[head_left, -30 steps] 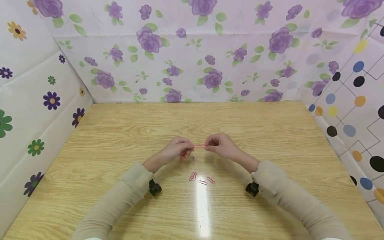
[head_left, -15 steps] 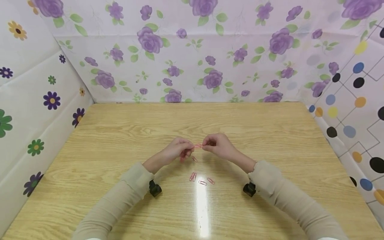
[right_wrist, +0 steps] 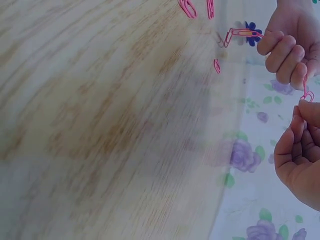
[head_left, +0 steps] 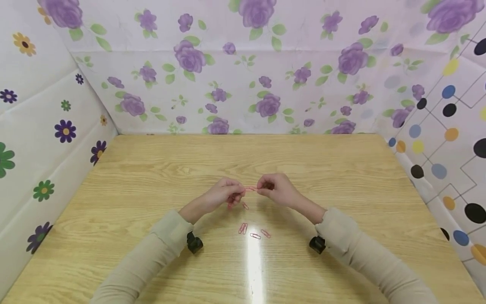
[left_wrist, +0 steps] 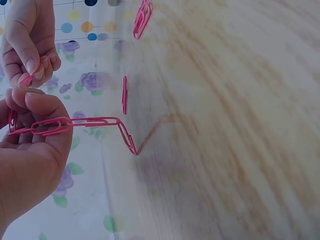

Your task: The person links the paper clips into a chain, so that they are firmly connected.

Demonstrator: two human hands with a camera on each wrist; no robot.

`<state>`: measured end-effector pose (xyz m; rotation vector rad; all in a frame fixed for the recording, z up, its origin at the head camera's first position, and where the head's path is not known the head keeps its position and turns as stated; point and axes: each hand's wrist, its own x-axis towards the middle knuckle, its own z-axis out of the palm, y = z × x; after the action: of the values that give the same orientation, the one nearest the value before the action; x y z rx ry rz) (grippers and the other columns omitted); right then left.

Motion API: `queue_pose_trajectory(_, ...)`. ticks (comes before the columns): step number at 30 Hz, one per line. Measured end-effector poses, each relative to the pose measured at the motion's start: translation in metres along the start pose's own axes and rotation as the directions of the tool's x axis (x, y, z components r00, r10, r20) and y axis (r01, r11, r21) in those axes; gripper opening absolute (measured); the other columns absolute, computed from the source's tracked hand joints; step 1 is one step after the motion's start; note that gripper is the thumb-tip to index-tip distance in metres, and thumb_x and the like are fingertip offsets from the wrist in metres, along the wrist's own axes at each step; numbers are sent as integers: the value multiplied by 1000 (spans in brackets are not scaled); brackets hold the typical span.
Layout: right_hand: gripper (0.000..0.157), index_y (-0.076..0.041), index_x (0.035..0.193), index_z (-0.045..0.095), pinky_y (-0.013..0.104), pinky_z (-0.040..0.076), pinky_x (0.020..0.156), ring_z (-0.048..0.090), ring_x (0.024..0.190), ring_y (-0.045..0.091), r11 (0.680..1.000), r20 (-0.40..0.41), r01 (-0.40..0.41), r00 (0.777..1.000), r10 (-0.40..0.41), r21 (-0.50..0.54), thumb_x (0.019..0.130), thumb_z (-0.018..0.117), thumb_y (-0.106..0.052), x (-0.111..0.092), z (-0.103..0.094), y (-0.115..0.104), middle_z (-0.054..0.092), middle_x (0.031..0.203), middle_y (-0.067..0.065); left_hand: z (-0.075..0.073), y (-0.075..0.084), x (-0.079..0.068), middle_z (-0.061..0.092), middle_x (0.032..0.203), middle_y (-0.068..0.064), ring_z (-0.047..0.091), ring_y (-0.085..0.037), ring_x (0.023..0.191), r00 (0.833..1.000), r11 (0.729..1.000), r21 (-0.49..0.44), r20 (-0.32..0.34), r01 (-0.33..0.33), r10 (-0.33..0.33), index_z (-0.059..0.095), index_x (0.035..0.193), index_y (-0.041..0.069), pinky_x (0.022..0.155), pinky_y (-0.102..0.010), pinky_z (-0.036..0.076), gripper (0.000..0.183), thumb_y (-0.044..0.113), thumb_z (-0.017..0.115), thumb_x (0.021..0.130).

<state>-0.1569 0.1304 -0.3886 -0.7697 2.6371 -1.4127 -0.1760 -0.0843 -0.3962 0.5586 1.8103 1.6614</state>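
My left hand (head_left: 221, 196) pinches a pink paper clip at the middle of the table. From it a chain of linked pink paper clips (left_wrist: 95, 121) runs across the curled fingers and hangs down, its lower end at or close to the tabletop. Facing it, my right hand (head_left: 280, 191) pinches a pink paper clip (head_left: 251, 188) that spans the small gap between both hands. Fingertips partly cover this clip, and whether it is hooked to the chain cannot be made out. In the right wrist view, thumb and index finger of the right hand (right_wrist: 302, 155) hold its end.
Several loose pink paper clips lie on the wooden table (head_left: 171, 160): one (head_left: 245, 205) just below the hands, a close pair (head_left: 243, 228), and two more (head_left: 255, 236) nearer the body. Patterned cloth walls (head_left: 265, 93) stand at the back and both sides.
My right hand has come slightly closer to the left, narrowing the gap across the paper clip. The head view has tilted a little. The loose clips lie where they were.
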Motion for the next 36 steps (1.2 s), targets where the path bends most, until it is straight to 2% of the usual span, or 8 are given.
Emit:
queue_pose_trajectory(6,4,-2,80,64,24,43,54,50,61,12,999,15,13,1000,-13,-37,81,64,2,-2,-3,1,60,71,1,-3,0,-2,48,61,-4,43,-13,52,1000,1000,12,-27,3,-3,54,78,-9,44,-26,36,25,8,46,94)
queue_pose_trajectory(9,5,-4,81,65,24,44,55,51,61,11,999,30,18,999,-17,-41,81,64,1,-3,-3,1,61,72,1,-5,-2,-4,53,63,-4,45,-13,54,1000,1000,20,-20,-2,3,55,94,-19,44,-26,37,25,5,47,93)
queue_pose_trajectory(13,5,-2,82,66,24,45,57,53,63,10,999,42,23,999,-21,-45,80,64,1,-4,-3,-1,62,73,1,-7,-3,-5,62,72,-10,54,-15,59,1000,1000,28,-7,1,-1,56,109,-16,45,-24,41,26,2,48,93)
queue_pose_trajectory(20,3,0,82,65,24,46,58,53,64,11,999,32,21,999,-20,-29,79,65,0,-4,-2,-6,61,73,1,-8,-3,-6,64,88,-20,56,-16,62,1000,999,38,11,11,-12,57,112,-12,46,-27,44,26,-6,46,89)
queue_pose_trajectory(25,5,-2,80,64,24,45,58,52,64,11,1000,17,13,1000,-13,-3,78,65,2,-2,2,-6,60,72,0,-7,0,-5,56,74,-11,44,-14,54,1000,998,59,1,27,-27,57,111,-13,44,-31,43,29,-3,41,88)
queue_pose_trajectory(28,6,-3,79,64,24,45,58,53,64,11,1000,13,5,1000,-5,4,78,66,3,-1,5,-6,60,72,0,-6,0,-4,46,64,-8,34,-11,48,1000,994,111,-17,22,-20,60,108,-9,45,-28,38,28,8,44,93)
queue_pose_trajectory(34,7,-2,80,63,24,47,59,54,65,11,1000,7,-4,1000,4,21,77,66,3,1,8,-5,61,72,2,-4,-4,-2,62,85,-20,42,-11,46,998,967,253,-47,-17,30,64,104,-6,44,-25,38,24,14,55,92)
queue_pose_trajectory(36,7,-2,80,62,24,47,59,54,65,11,1000,-1,-3,1000,3,13,78,67,3,2,8,-6,61,72,2,-3,-3,-2,61,77,-18,42,-11,43,997,960,279,-60,-26,45,64,103,-7,42,-24,37,23,12,55,92)
